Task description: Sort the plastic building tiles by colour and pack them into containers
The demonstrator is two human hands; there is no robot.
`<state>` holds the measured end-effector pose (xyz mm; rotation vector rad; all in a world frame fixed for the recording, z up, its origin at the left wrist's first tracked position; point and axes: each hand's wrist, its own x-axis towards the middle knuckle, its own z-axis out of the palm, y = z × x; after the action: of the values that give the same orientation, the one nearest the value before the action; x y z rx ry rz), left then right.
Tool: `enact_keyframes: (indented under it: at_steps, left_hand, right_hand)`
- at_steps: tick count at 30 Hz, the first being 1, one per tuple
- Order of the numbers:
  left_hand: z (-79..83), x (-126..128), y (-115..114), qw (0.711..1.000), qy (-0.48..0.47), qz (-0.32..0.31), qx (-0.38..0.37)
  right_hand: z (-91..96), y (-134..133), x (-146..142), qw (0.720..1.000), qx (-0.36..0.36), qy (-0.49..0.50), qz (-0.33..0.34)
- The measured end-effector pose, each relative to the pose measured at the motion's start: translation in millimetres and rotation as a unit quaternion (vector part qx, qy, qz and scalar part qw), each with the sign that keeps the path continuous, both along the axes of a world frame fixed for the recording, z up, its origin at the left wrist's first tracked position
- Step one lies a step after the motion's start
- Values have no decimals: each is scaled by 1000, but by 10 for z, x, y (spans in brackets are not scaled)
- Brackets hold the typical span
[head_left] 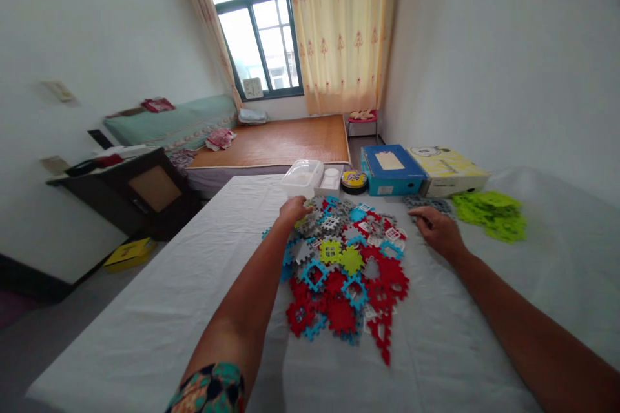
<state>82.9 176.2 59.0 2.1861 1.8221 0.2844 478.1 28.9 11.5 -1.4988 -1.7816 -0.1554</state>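
Observation:
A heap of flat interlocking plastic pieces (349, 271) in red, blue, grey and lime lies on the white-covered table (159, 329). My left hand (293, 210) reaches to the heap's far left edge, fingers curled down onto a grey piece (310, 222); whether it grips the piece is hidden. My right hand (438, 229) rests on the cloth at the heap's right side, fingers bent, next to a small stack of grey pieces (429, 204). A separate pile of lime-green pieces (491, 214) lies further right.
At the table's far edge stand a clear plastic box (303, 177), a white box (330, 179), a round tin (353, 181), a blue box (392, 169) and a yellow box (448, 171). Beyond are a bed (271, 142), a dark side table (140, 190) and a window.

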Motion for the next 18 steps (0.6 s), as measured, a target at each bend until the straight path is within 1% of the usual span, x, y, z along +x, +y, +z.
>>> enact_keyframes:
  at_steps: [4,8,12,16,18]
  left_hand:
    - [-66,60,185,1000,-18,-4,-17]
    - [-93,124,212,996,-65,-44,-36]
    - [-50,133,73,987,-104,-112,-57]
    - [64,50,-161,973,-130,-182,-57]
    - [132,-41,-287,956,-143,-246,-65]
  right_hand:
    - [-11,3,-12,1000,1,-5,4]
    - [-34,12,-1,1000,-7,-1,7]
    - [-40,13,6,1000,-13,-2,8]
    - [-41,8,-7,1000,-22,3,16]
    - [-40,6,-16,999,-26,2,19]
